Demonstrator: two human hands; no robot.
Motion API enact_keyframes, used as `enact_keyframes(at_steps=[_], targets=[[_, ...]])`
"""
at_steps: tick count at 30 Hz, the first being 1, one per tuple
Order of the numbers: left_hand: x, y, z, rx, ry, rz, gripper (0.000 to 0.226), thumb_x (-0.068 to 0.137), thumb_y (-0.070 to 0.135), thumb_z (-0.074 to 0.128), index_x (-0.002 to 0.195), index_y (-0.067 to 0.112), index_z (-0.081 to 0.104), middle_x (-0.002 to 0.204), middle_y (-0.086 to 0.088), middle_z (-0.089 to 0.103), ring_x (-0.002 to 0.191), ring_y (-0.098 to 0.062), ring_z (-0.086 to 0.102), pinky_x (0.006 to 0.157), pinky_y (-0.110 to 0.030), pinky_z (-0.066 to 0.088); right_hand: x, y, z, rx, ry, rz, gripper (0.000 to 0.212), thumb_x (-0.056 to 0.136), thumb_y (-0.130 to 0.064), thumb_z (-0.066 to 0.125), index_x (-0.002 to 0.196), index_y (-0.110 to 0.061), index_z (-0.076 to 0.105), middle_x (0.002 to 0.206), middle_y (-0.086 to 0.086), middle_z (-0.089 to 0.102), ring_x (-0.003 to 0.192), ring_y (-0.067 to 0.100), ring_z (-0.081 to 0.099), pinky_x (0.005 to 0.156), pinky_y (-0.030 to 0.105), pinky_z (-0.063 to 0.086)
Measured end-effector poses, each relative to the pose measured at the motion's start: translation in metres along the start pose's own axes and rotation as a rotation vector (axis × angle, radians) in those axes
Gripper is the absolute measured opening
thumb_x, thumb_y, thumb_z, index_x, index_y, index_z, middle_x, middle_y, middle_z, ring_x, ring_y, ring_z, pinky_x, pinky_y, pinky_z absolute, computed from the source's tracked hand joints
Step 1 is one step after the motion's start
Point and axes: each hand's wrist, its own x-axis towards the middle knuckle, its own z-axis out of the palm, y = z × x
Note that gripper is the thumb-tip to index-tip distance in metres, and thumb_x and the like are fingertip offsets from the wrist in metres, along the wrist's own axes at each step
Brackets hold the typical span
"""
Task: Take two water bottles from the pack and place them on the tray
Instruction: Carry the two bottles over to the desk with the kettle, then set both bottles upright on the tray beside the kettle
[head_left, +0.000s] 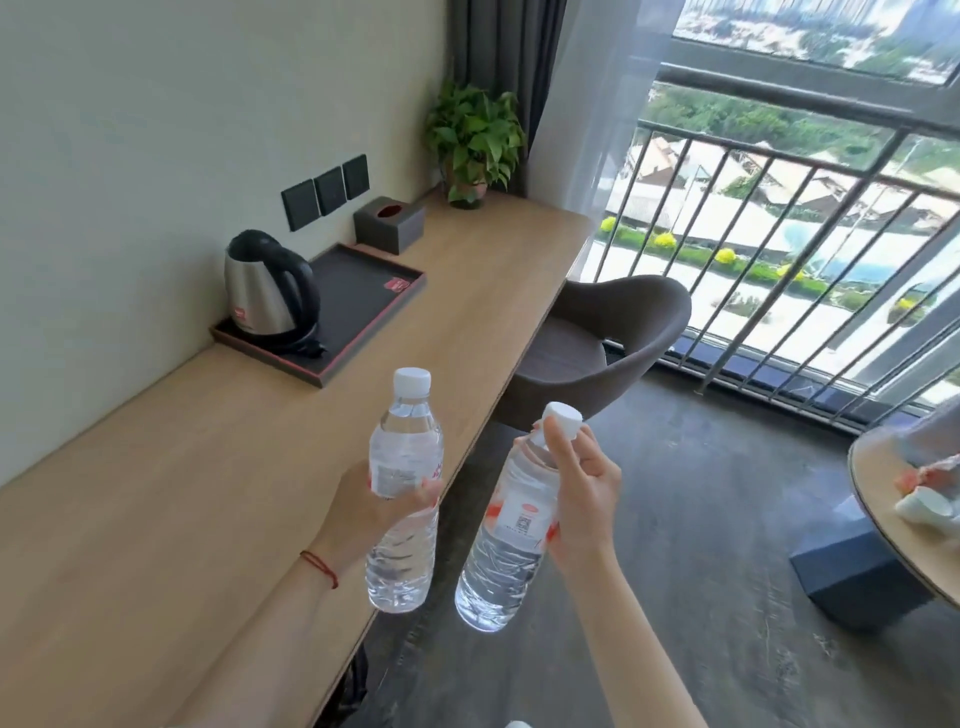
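Note:
I hold two clear water bottles with white caps in the air near the desk's front edge. My left hand (363, 506) grips the left bottle (402, 551) around its middle, and it stands upright. My right hand (579, 493) grips the right bottle (506, 561) by its upper half, and it tilts with the cap to the right. The dark tray (363, 306) lies on the desk by the wall, well beyond both bottles. The pack is not in view.
A steel kettle (267, 291) stands on the tray's left end. Behind it are a tissue box (389, 223) and a potted plant (472, 143). A brown chair (597, 348) is tucked at the wooden desk (156, 519). A round table (909, 519) sits at right.

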Motion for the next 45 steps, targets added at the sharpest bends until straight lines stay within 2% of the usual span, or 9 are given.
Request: enact_keyframes(at_steps=[9, 15, 21, 24, 27, 33, 36, 40, 45], targets=[[0.122, 0.032, 0.074, -0.043, 0.141, -0.049, 0.033, 0.059, 0.04, 0.086, 0.082, 0.027, 0.067, 0.076, 0.016, 0.075, 0.07, -0.003, 0.07, 0.059, -0.013, 0.056, 0.171, -0.019, -0.022, 0.032, -0.156, 0.038, 0.032, 0.066, -0.045, 0.075, 0.07, -0.013, 0.07, 0.078, 0.006, 0.052, 0.083, 0.034, 0.058, 0.075, 0.046, 0.048], [0.216, 0.028, 0.089, -0.08, 0.223, -0.049, 0.022, 0.066, 0.019, 0.083, 0.08, 0.03, 0.069, 0.077, 0.013, 0.075, 0.072, -0.005, 0.07, 0.059, -0.013, 0.055, 0.281, -0.005, 0.001, 0.035, -0.269, 0.043, 0.036, 0.069, -0.047, 0.075, 0.078, -0.013, 0.073, 0.082, -0.004, 0.062, 0.089, 0.036, 0.064, 0.083, 0.051, 0.053], [0.298, 0.032, 0.084, -0.193, 0.315, -0.107, 0.039, 0.04, 0.047, 0.084, 0.074, 0.032, 0.072, 0.072, 0.004, 0.076, 0.073, -0.009, 0.072, 0.056, -0.015, 0.055, 0.375, 0.001, 0.049, 0.001, -0.388, 0.005, 0.038, 0.068, -0.046, 0.077, 0.079, -0.009, 0.074, 0.078, -0.01, 0.057, 0.075, 0.009, 0.064, 0.068, 0.025, 0.054], [0.327, 0.028, 0.077, -0.235, 0.422, -0.197, 0.075, 0.011, 0.059, 0.086, 0.07, 0.016, 0.065, 0.055, 0.002, 0.072, 0.087, -0.031, 0.066, 0.054, -0.011, 0.054, 0.413, 0.006, 0.076, -0.07, -0.466, -0.004, 0.046, 0.064, -0.056, 0.075, 0.074, -0.011, 0.073, 0.078, -0.009, 0.053, 0.079, 0.007, 0.056, 0.07, 0.025, 0.05], [0.343, 0.023, 0.074, -0.166, 0.496, -0.176, 0.059, 0.038, 0.048, 0.084, 0.085, 0.017, 0.068, 0.077, 0.001, 0.075, 0.087, -0.026, 0.07, 0.074, -0.038, 0.061, 0.444, 0.019, 0.103, -0.115, -0.601, 0.023, 0.048, 0.064, -0.06, 0.073, 0.07, -0.012, 0.071, 0.081, -0.001, 0.048, 0.078, 0.011, 0.052, 0.07, 0.032, 0.048], [0.368, 0.012, 0.084, -0.207, 0.765, -0.267, 0.069, 0.04, 0.039, 0.083, 0.102, 0.016, 0.062, 0.093, 0.003, 0.07, 0.086, -0.015, 0.066, 0.076, -0.029, 0.053, 0.499, 0.052, 0.149, -0.254, -0.939, 0.047, 0.031, 0.07, -0.051, 0.067, 0.062, -0.021, 0.06, 0.068, -0.008, 0.039, 0.064, 0.006, 0.041, 0.065, 0.029, 0.035], [0.383, 0.009, 0.093, -0.198, 0.913, -0.308, 0.065, 0.042, 0.033, 0.085, 0.101, 0.025, 0.059, 0.095, 0.005, 0.069, 0.087, -0.011, 0.066, 0.077, -0.025, 0.053, 0.52, 0.062, 0.169, -0.292, -1.121, 0.039, 0.019, 0.072, -0.046, 0.065, 0.064, -0.029, 0.062, 0.065, -0.014, 0.045, 0.061, 0.001, 0.044, 0.062, 0.015, 0.038], [0.405, -0.001, 0.101, -0.202, 1.067, -0.363, 0.058, 0.051, 0.012, 0.09, 0.096, 0.029, 0.058, 0.091, 0.011, 0.067, 0.082, -0.007, 0.063, 0.069, -0.014, 0.049, 0.542, 0.076, 0.192, -0.336, -1.347, -0.014, 0.007, 0.073, -0.041, 0.061, 0.072, -0.038, 0.067, 0.077, -0.02, 0.061, 0.07, -0.008, 0.055, 0.065, 0.005, 0.042], [0.432, -0.011, 0.098, -0.23, 1.178, -0.408, 0.063, 0.044, 0.021, 0.086, 0.1, 0.02, 0.058, 0.092, 0.007, 0.068, 0.08, -0.01, 0.062, 0.073, -0.021, 0.051, 0.557, 0.091, 0.21, -0.373, -1.491, -0.039, 0.012, 0.073, -0.041, 0.058, 0.081, -0.042, 0.067, 0.089, -0.026, 0.063, 0.085, -0.006, 0.057, 0.075, 0.004, 0.042]])
